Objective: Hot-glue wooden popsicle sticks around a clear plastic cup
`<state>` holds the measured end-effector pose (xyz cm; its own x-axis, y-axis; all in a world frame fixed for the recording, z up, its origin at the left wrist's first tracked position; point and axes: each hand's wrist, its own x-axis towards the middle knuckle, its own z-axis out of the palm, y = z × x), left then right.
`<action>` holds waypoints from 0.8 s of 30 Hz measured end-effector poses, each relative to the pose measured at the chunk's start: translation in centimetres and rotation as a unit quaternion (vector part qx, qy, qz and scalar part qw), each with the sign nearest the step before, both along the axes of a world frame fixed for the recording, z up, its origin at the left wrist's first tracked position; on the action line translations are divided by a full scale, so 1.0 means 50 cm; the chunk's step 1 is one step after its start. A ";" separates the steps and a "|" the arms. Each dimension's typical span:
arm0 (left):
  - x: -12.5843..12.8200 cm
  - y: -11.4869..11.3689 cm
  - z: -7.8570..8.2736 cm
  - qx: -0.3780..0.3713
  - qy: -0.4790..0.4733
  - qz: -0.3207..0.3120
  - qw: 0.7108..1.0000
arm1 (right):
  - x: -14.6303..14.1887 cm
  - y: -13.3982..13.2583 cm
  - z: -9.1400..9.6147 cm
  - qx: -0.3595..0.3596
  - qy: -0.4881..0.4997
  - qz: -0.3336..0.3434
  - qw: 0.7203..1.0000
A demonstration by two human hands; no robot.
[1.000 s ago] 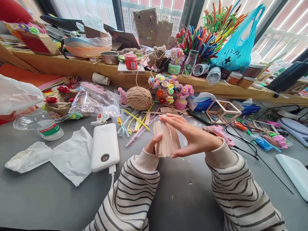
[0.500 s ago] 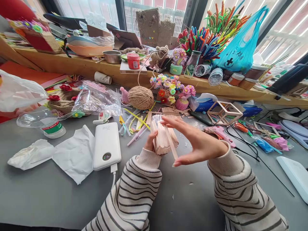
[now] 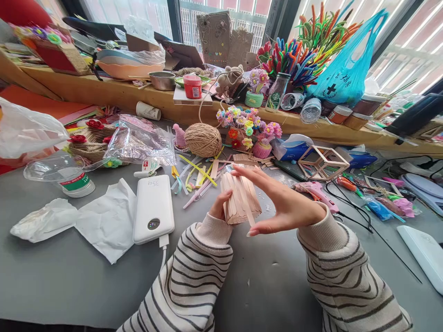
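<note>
My left hand point(image 3: 219, 205) is wrapped round a tilted cup-like holder point(image 3: 232, 203) whose side is covered with wooden craft sticks. Part of a clear plastic rim shows at its far end. Between the thumb and fingertips of my right hand point(image 3: 287, 203) a single craft stick point(image 3: 248, 210) is gripped by its two ends. That stick lies along the near side of the holder; whether it touches the surface I cannot tell. More loose craft sticks point(image 3: 245, 159) lie just behind the holder.
A white power bank point(image 3: 154, 210) with a cable lies left of my hands. To the right are a pink glue gun point(image 3: 316, 193) with a black cord and a wooden stick frame point(image 3: 323, 162). A twine ball point(image 3: 203, 139) and crocheted flowers point(image 3: 238, 121) stand behind.
The holder has turned in my left hand and shifted slightly to the right. The stick in my right hand now lies closer along its side.
</note>
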<state>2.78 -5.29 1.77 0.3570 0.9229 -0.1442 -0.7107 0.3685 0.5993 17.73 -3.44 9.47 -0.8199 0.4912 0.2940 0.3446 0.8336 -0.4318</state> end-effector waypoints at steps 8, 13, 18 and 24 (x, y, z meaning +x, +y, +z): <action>0.003 0.008 -0.018 -0.019 -0.021 -0.009 1.000 | 0.013 0.008 0.003 0.015 -0.028 -0.045 0.998; 0.005 0.006 -0.019 -0.009 -0.025 -0.007 1.000 | 0.013 0.010 -0.007 0.016 -0.039 -0.052 0.998; 0.006 0.003 -0.018 0.006 -0.040 0.003 0.999 | 0.007 0.008 -0.010 0.025 -0.044 -0.062 0.997; 0.007 0.004 -0.017 0.016 -0.054 0.011 0.998 | 0.005 0.007 -0.012 0.024 -0.057 -0.077 0.995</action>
<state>3.14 -5.07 0.93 0.3486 0.9341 -0.0767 -0.7789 0.3343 0.5307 17.99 -3.08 8.87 -0.7658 0.6006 0.2297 0.5138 0.7863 -0.3430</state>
